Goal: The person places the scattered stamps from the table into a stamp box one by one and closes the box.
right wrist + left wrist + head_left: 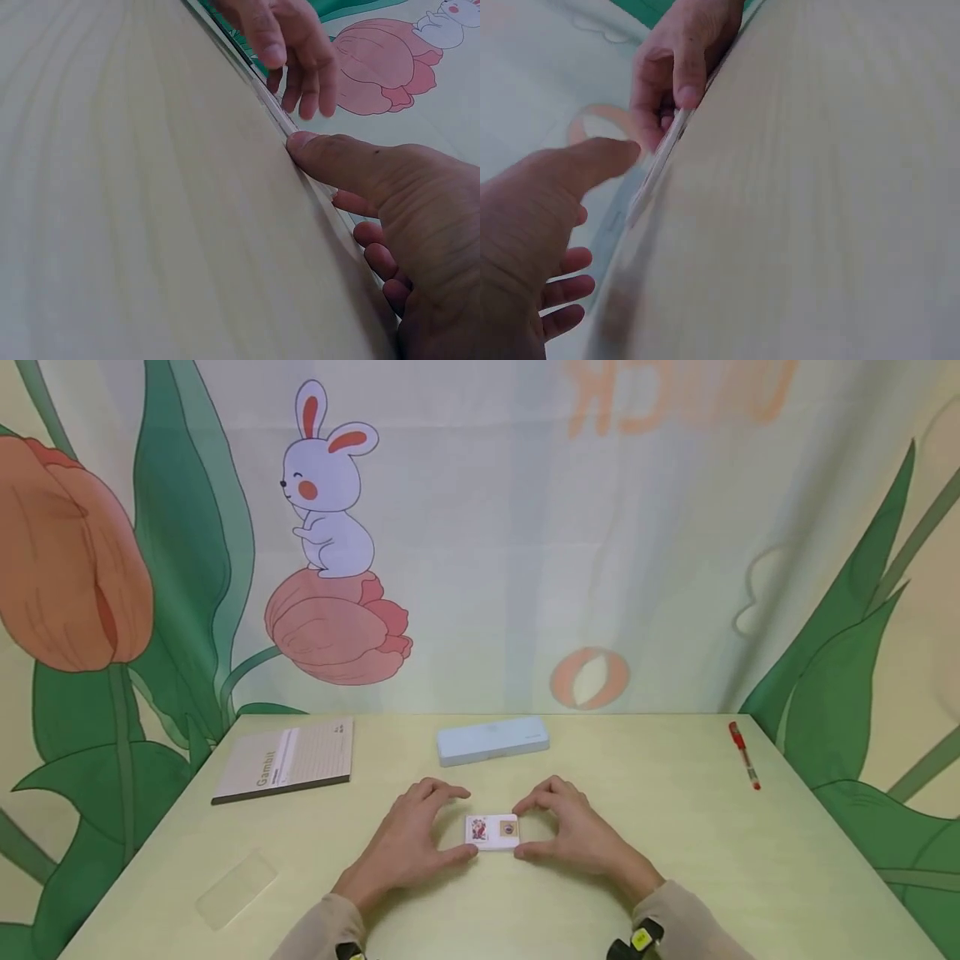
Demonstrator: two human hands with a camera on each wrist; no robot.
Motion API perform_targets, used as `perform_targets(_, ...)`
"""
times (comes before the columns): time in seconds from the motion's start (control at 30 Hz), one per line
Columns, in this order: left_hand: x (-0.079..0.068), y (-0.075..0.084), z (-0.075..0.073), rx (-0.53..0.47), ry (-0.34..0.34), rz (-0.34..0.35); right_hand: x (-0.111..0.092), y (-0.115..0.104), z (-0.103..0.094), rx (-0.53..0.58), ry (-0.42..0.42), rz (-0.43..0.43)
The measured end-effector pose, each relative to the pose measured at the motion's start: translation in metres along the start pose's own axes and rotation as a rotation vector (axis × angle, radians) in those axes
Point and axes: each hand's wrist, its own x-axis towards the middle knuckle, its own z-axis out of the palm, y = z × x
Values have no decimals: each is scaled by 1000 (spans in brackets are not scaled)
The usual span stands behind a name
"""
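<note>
One card stack (492, 832), lengthwise between left hand (411, 839) and right hand (576, 837), low at the bench (637, 777): pinched at its right end by right fingers (534, 850), just beside spread left fingers (450, 792).

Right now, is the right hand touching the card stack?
Touching. The left wrist view shows it: the right hand pinches one end of the card stack, its thumb against the stack with no gap visible.

Card stack (492, 832) underside hidden, box lettering (532, 740) (faint) unreadably small, right sleeve (690, 922) cropped.
</note>
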Motion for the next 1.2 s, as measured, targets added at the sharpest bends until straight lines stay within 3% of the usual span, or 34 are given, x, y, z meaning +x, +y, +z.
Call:
perform_targets(0.13,-6,-6,-23,16,51,-19,-1,-2,1,1,5,3)
perform_targets(0.33,-24,-19,-69,36,156,-54,0,-3,0,7,1,8)
perform_targets(0.53,-51,-31,-110,5,208,-112,1,-1,0,4,0,5)
perform_targets(0.7,-81,-44,-138,42,241,-148,1,-1,1,10,-5,4)
perform_targets(0.87,-113,-63,-153,109,276,-208,0,-1,2,13,-9,9)
perform_targets(1.0,-138,-81,-155,160,275,-246,1,0,2,11,-11,13)
perform_targets(1.1,-154,-93,-155,187,217,-287,1,0,2,10,-8,14)
perform_targets(1.2,-165,-103,-156,204,103,-371,1,0,1,16,-10,12)
